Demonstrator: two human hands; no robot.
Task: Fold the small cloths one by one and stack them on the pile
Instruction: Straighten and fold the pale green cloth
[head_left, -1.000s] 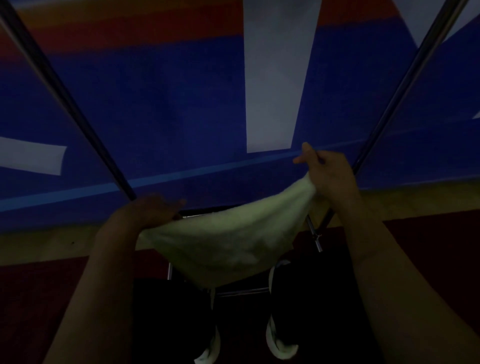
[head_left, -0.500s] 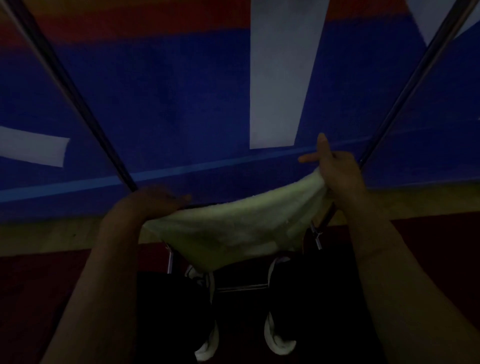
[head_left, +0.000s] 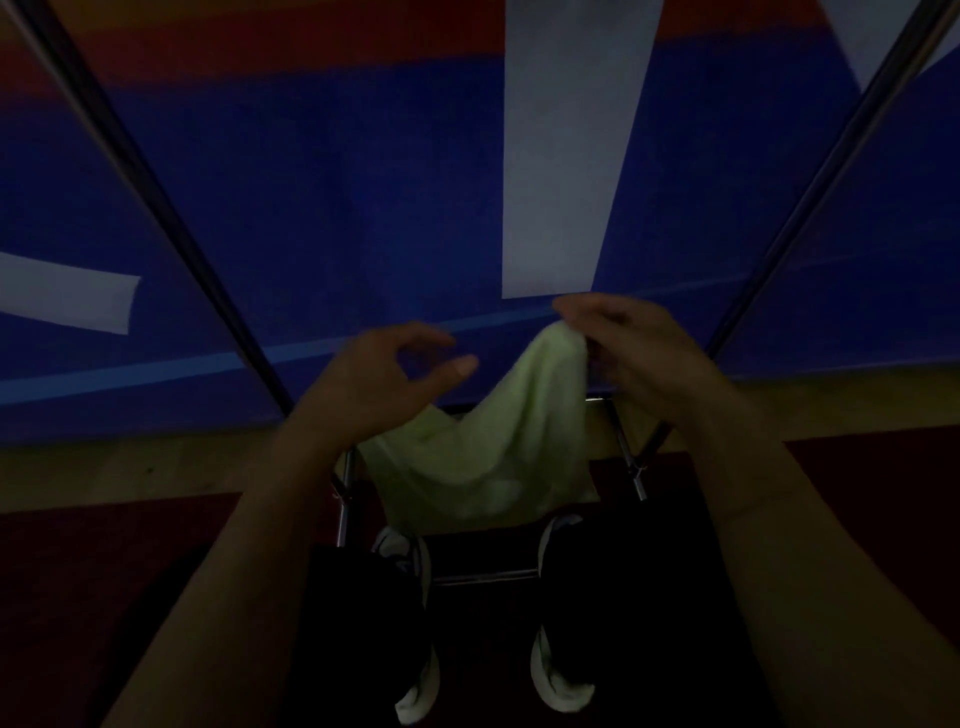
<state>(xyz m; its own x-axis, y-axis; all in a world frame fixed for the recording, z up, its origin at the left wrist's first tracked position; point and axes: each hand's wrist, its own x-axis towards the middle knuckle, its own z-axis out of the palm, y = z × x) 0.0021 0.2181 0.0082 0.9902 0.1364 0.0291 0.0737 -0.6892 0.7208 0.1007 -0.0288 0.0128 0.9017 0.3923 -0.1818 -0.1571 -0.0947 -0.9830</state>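
Now the pale green terry cloth (head_left: 483, 457) hangs over the knees from the right hand (head_left: 639, 353) alone, fingers pinched on its top corner. Left hand (head_left: 379, 374) has let go, fingers spread and empty. First fold pending; pile not visible against the blue banner (head_left: 337, 182).

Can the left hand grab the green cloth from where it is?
Probably yes. The left hand is open just beside the green cloth, which hangs from the right hand, and nothing sits between them.
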